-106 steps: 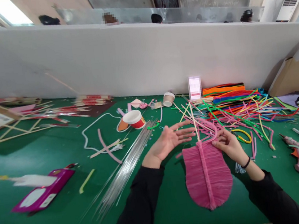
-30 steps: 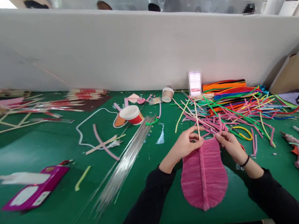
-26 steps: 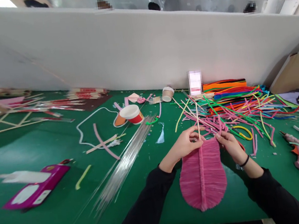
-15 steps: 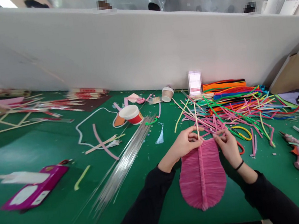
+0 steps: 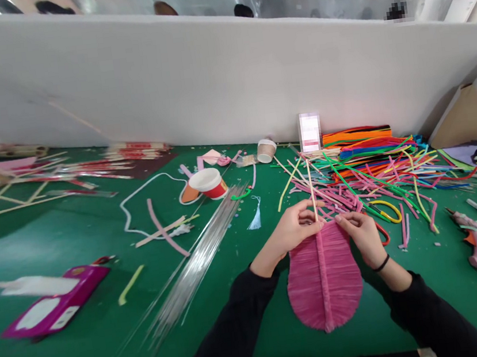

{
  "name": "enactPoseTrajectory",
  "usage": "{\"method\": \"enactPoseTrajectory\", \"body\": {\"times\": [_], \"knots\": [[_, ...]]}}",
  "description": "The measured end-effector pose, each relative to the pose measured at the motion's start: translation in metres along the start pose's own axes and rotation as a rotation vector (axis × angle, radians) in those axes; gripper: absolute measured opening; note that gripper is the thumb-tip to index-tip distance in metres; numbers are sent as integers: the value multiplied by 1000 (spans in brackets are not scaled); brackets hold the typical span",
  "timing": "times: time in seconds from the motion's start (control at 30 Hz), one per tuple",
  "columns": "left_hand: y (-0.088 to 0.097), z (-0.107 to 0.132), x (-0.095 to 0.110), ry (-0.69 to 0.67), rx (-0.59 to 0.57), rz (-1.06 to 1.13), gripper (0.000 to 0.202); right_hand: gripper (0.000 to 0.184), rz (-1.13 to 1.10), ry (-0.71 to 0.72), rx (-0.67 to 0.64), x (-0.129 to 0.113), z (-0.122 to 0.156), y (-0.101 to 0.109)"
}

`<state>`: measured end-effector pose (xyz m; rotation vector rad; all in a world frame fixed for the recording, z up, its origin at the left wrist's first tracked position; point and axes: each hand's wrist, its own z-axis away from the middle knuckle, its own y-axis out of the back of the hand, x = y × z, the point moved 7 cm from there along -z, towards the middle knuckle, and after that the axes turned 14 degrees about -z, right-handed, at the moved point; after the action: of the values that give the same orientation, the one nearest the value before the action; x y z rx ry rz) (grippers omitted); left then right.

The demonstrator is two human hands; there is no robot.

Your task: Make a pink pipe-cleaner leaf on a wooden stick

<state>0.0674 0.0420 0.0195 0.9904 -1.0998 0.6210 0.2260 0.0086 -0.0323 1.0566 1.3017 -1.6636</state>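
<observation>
A pink fan (image 5: 342, 281), rounded and covered in ribbed fuzzy strips, is held over the green table with its broad end toward me. A thin wooden stick (image 5: 311, 184) sticks out of its far end, and a pink spine runs down its middle. My left hand (image 5: 299, 226) is closed, pinching the stick where it meets the fan's upper left. My right hand (image 5: 360, 233) has thumb and forefinger pinched together at the fan's upper right edge. Whatever fine strand lies between those right fingertips is too small to make out.
Beyond my hands lies a heap of colourful pipe cleaners (image 5: 376, 164) with yellow-handled scissors (image 5: 388, 210). A pink glue gun (image 5: 474, 236) rests at right. Left are a bundle of thin wires (image 5: 201, 264), a paper cup (image 5: 208, 182) and a purple device (image 5: 62, 298). A white partition (image 5: 209, 78) stands behind.
My right hand's fingertips have moved slightly left, inward along the fan's top edge. The fan has shifted slightly, and my left hand keeps its pinch on the stick.
</observation>
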Motion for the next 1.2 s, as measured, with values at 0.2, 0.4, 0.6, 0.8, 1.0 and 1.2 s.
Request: {"method": "enactPoseTrajectory", "body": {"times": [0.2, 0.4, 0.6, 0.8, 1.0, 1.2], "knots": [[-1, -2, -2, -4, -21, 9, 49, 39, 8, -22, -83, -1, -1, -5], [-2, -4, -7, 11, -31, 12, 49, 44, 88, 34, -87, -3, -2, -2], [1, -5, -11, 20, -21, 34, 50, 52, 51, -5, 3, -4, -4, 8], [-1, -6, -12, 19, -28, 23, 50, 36, 174, 129, -135, -12, -4, -2], [-2, -7, -13, 33, -26, 34, 51, 40, 197, 89, -140, -6, -6, 1], [-6, -7, -17, 53, -57, 32, 55, 46, 167, 35, -128, -1, -8, 3]]}}
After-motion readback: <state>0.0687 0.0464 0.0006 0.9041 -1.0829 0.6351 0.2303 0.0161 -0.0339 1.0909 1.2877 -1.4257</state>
